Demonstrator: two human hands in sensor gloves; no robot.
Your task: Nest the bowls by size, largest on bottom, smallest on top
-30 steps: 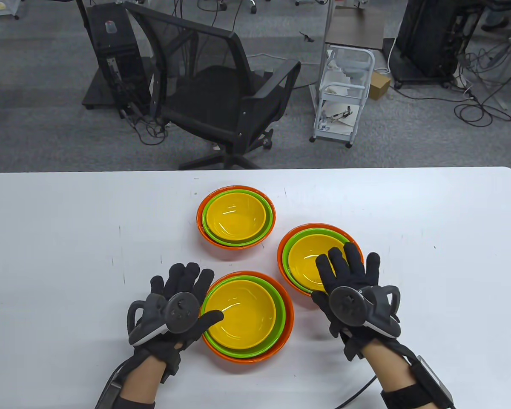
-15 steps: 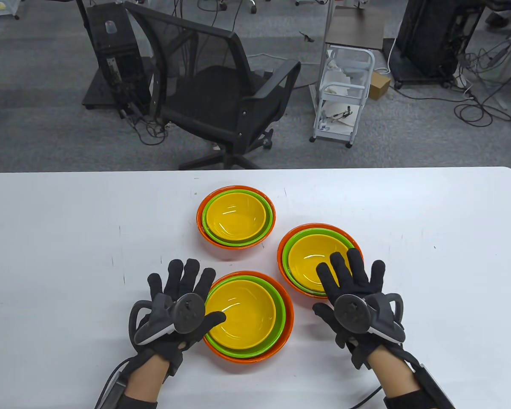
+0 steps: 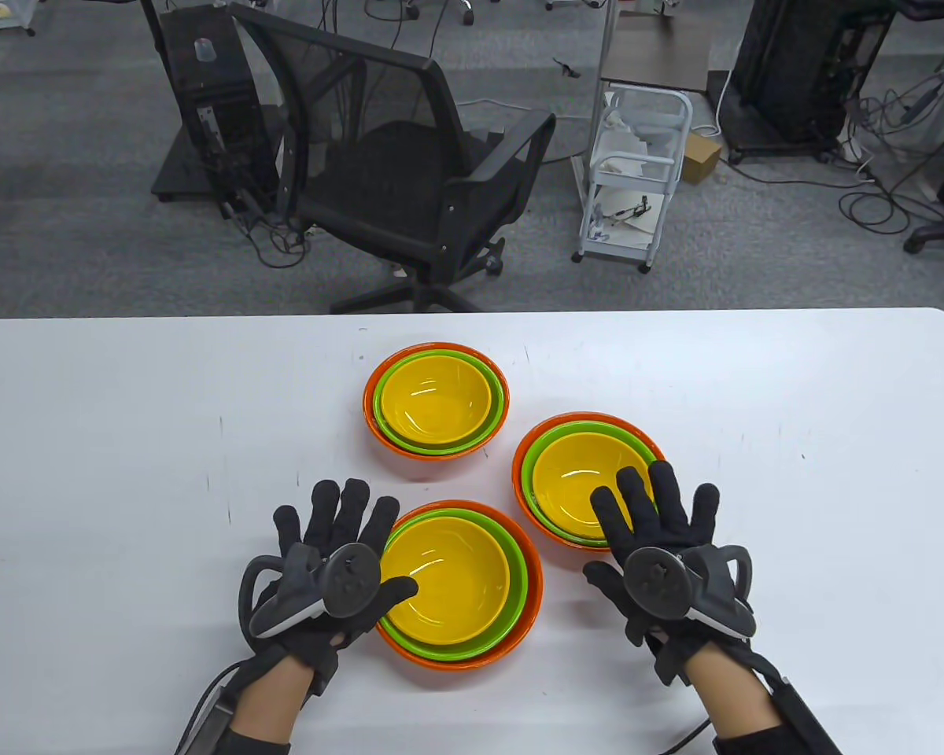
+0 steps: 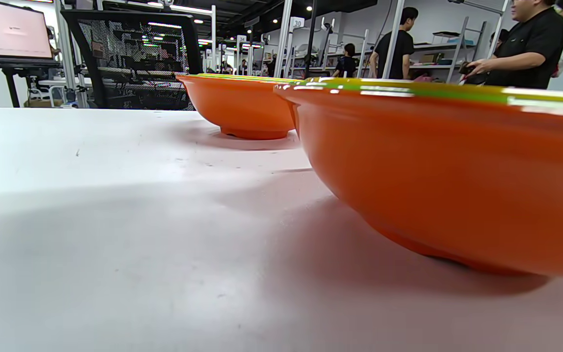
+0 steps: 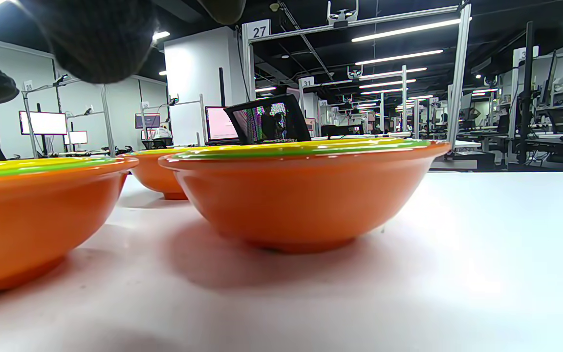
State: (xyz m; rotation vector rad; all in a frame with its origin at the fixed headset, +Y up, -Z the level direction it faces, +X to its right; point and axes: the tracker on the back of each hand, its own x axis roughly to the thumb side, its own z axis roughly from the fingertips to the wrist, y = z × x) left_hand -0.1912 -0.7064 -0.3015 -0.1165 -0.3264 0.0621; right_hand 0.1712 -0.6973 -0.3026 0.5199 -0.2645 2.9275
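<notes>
From above, three nested stacks sit mid-bench; my left hand (image 3: 326,570) and right hand (image 3: 661,550) hover spread, holding nothing. Left wrist: near stack (image 4: 447,171) seated level. Right wrist: right stack (image 5: 301,190) likewise; I'd withdraw gently

Beyond the white table (image 3: 126,440) stands a black mesh office chair (image 3: 409,181) on grey carpet, turned partly away. To its left is a black equipment stand (image 3: 212,102), and to its right a white wheeled cart (image 3: 633,173) with a small cardboard box (image 3: 700,157) just beside it. Loose cables (image 3: 881,197) trail across the floor at far right. In the left wrist view, people in black shirts (image 4: 530,44) stand near metal shelving, and a monitor (image 4: 8,32) glows at upper left.
</notes>
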